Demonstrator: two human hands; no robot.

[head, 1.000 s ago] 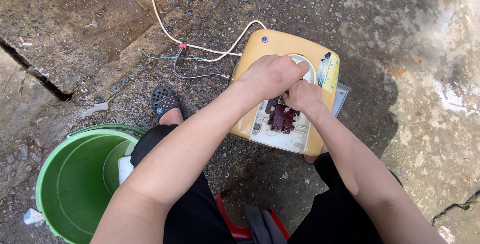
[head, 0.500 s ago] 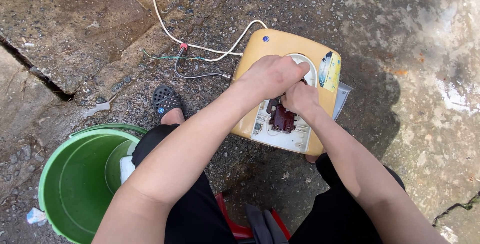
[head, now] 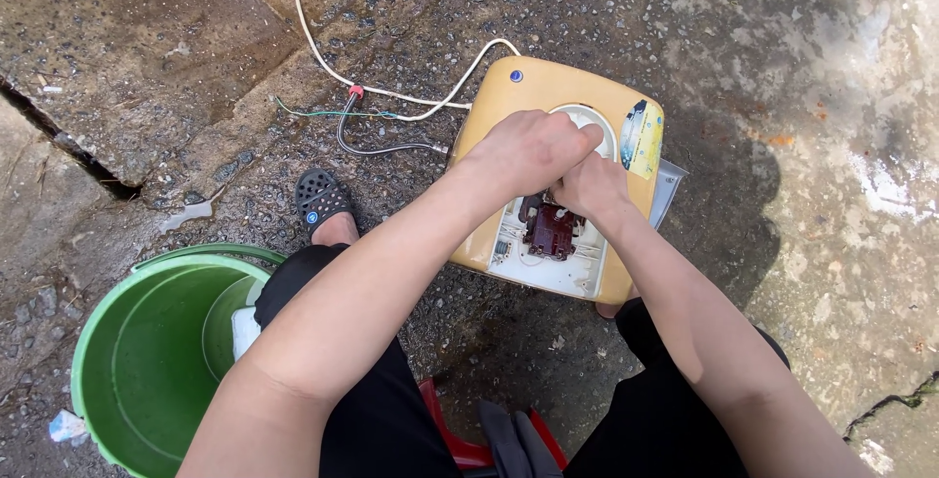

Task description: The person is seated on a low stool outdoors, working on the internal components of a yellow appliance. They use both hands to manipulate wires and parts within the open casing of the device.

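Observation:
A yellow appliance casing [head: 509,96] lies on the rough concrete ground in front of me, its lower panel open to show a dark red component [head: 552,232] on a white base. My left hand [head: 528,150] is curled over the middle of the casing. My right hand [head: 591,184] presses beside it, just above the red part. Both sets of fingers are closed together over the opening; what they grip is hidden.
White, grey and green wires [head: 377,106] run from the casing toward the upper left. A green bucket [head: 103,331] with a white object inside stands at lower left. My sandalled foot [head: 322,202] rests beside it. A red stool [head: 460,449] is under me. A crack [head: 68,145] crosses the slab.
Both hands stay on the casing's opening with only slight shifts; the view has drifted a little. Nothing was picked up or released.

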